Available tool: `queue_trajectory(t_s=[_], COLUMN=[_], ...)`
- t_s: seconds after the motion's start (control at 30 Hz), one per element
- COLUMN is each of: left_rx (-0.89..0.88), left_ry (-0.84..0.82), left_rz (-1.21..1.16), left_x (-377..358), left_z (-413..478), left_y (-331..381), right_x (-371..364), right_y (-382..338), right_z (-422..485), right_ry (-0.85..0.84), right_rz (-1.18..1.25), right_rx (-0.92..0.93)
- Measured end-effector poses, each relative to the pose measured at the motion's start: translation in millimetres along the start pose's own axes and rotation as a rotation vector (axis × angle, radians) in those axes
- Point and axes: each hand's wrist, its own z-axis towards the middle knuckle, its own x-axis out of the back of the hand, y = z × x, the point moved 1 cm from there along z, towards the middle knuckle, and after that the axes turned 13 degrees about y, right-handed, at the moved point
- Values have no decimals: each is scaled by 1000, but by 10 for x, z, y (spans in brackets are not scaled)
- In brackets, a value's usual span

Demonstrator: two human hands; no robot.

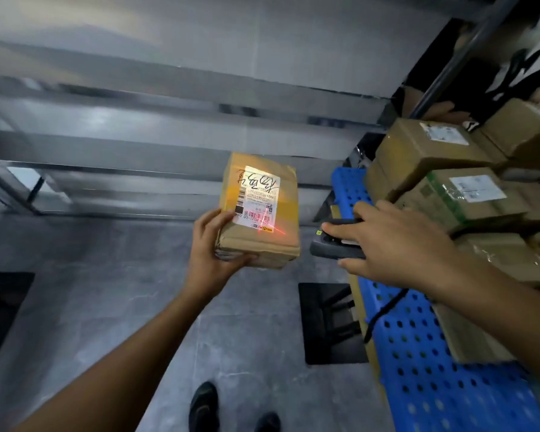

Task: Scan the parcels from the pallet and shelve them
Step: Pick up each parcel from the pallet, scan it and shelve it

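My left hand (211,249) holds a small brown cardboard parcel (276,241) from below and the left side, its white shipping label (256,198) facing up. My right hand (390,244) grips a dark handheld scanner (328,249) just right of the parcel, pointed at it. A red laser cross falls on the label's lower right corner. On the right, the blue perforated pallet (434,378) carries several stacked brown parcels (430,151) with white labels.
Grey metal shelving (169,120) runs across the back, its boards blurred. A black upright (462,54) stands at the upper right. Two dark floor mats (328,322) lie on the grey floor. My shoes (205,406) show at the bottom.
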Motion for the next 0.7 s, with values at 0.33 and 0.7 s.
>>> queue_trajectory(t_s=[0.33, 0.7], left_rx=[18, 71], left_ry=[88, 159], left_rz=[76, -82], left_x=[-406, -518], left_z=[-313, 488], left_y=[290, 1187], right_x=[-236, -803], right_y=[698, 609], right_z=[-372, 200], right_ry=[124, 380], right_rz=[76, 1421], right_rx=[-1, -531])
